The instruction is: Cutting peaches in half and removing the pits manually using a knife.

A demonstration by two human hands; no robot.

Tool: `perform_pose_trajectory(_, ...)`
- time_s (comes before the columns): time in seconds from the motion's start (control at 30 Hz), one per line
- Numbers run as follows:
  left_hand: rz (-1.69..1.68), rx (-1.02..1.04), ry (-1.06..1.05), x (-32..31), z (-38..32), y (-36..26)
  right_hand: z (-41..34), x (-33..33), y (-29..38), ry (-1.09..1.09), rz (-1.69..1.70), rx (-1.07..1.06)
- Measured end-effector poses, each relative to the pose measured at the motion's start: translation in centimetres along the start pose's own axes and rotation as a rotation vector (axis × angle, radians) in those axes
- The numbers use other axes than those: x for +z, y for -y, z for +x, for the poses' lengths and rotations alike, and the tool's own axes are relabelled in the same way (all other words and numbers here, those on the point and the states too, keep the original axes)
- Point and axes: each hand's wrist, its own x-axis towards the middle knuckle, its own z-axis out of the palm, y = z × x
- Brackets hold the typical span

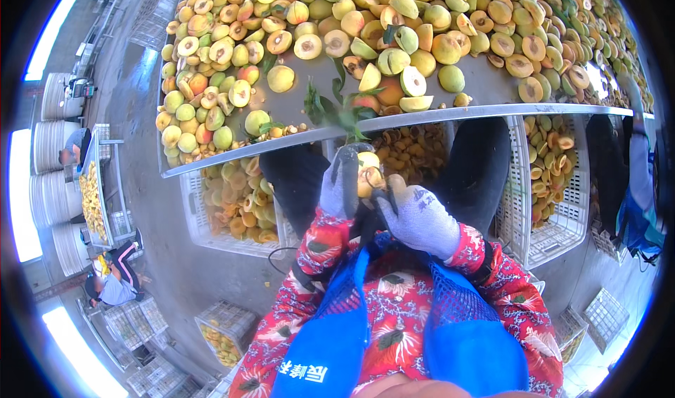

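Just beyond the table's near edge, on my side, my left hand (340,184), in a grey-white glove with dark fingers, holds a yellow peach half (369,180) with its cut face showing. Another pale yellow piece of fruit (368,159) sits above it against the same fingers. My right hand (419,216), gloved alike, pinches what looks like a small thin looped tool (373,180) at the cut face; its handle is hidden in the fingers. Green leaves (345,116), partly blurred, hang over the metal edge right above my left hand.
A metal-rimmed table (316,137) bears a heap of whole and halved peaches (327,18). Below stand white plastic crates of halves, one at left (232,245) and one at right (553,247). A co-worker's sleeve (640,160) is at far right; other people (116,290) are at left.
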Motion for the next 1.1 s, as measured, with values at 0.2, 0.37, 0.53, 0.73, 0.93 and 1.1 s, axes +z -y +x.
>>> perform_pose_trajectory(0.2, 0.067, -0.092, -0.178, 1.7, -1.0, -1.3, 0.4, 0.2, -0.7, 0.225, 0.614, 0.170)
perform_pose_trajectory(0.37, 0.174, 0.104, -0.121, 2.2, -0.9, 0.0, 0.5, -0.2, -3.4, 0.857, 1.903, 0.588)
perform_pose_trajectory(0.53, -0.150, -0.004, -0.097, 2.7, -0.9, 1.9, 0.1, 2.9, -5.2, 1.116, 2.528, 0.520)
perform_pose_trajectory(0.73, -0.045, -0.013, -0.211, 2.7, -0.9, 2.8, 0.4, 4.9, -5.9, 1.068, 2.533, 0.501)
perform_pose_trajectory(0.93, 0.220, -0.063, -0.132, 0.1, -1.2, 5.2, 0.7, 5.0, -5.5, 0.999, 2.364, 0.458)
perform_pose_trajectory(1.1, -0.021, -0.400, -0.639, -9.6, -6.2, 14.3, 1.1, 2.6, -4.8, 0.708, 2.147, 0.497)
